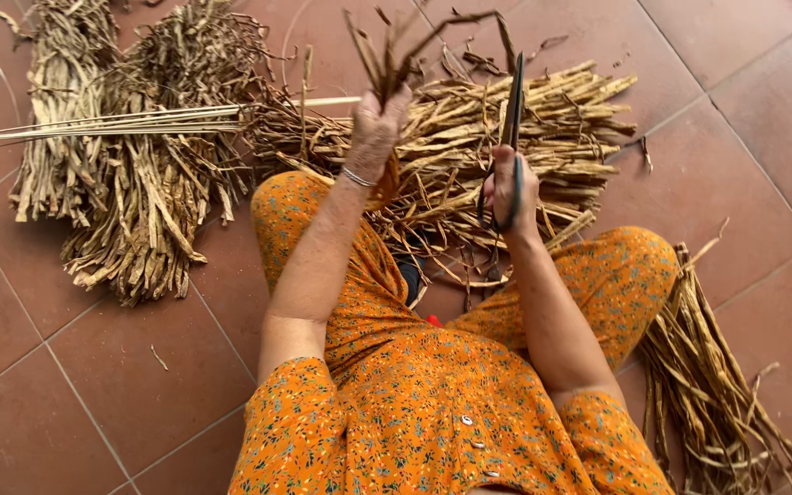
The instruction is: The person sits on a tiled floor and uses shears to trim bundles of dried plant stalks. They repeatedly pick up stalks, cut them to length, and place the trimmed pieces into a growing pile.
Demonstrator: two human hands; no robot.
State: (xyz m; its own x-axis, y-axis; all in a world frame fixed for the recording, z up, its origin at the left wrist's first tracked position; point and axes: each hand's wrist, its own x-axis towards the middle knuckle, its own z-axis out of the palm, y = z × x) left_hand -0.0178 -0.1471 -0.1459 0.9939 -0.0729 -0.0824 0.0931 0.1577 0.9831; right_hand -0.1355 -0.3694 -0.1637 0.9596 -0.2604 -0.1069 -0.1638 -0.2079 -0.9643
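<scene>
We grip a tuft of dried leaf strips [405,46] upright in our left hand [376,133], while our right hand [511,188], just beside it over the tiled floor [93,385], clasps closed scissors [512,128] pointing up alongside.

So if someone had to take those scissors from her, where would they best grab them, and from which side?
Probably by the dark loop handles at the bottom, where the right hand already grips the scissors. The blades point straight up and look closed, so coming from below or from the side at handle level seems safest. The left hand holds dried strips beside them.
</scene>
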